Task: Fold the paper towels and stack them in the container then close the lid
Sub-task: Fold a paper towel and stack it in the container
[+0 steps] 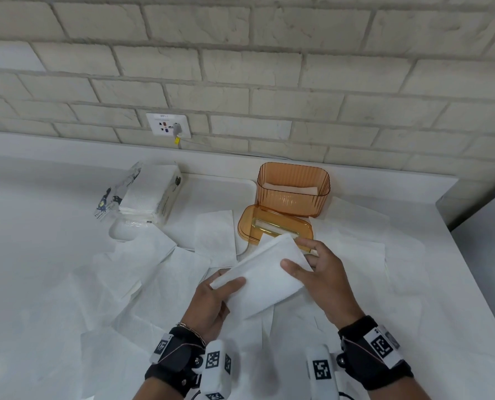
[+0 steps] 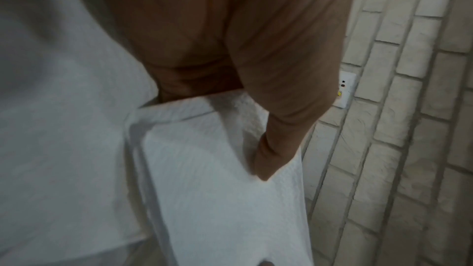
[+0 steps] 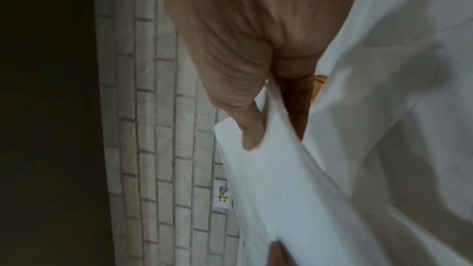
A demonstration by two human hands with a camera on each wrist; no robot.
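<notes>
The folded paper towel is hanging in the air above the worktop, just in front of the amber lid that is lying flat before the open amber container, which is already holding what looks like a folded sheet or two. Both grips are clamping it: the left hand is pinching the near-left corner, thumb on top, and the right hand is pinching the far-right end. The likely trouble is the fold springing open if either pinch is loosening on the way over, or the towel catching the container's rim and crumpling, since it seems about as long as the opening. Loose sheets lying under the hands could also be getting dragged along. The head view is showing container, lid, spread sheets and the opened towel pack; neither wrist view shows the container clearly. The wrist views are instead showing the towel's layered edges and each thumb pressing into the paper, with the right fingers behind it.
</notes>
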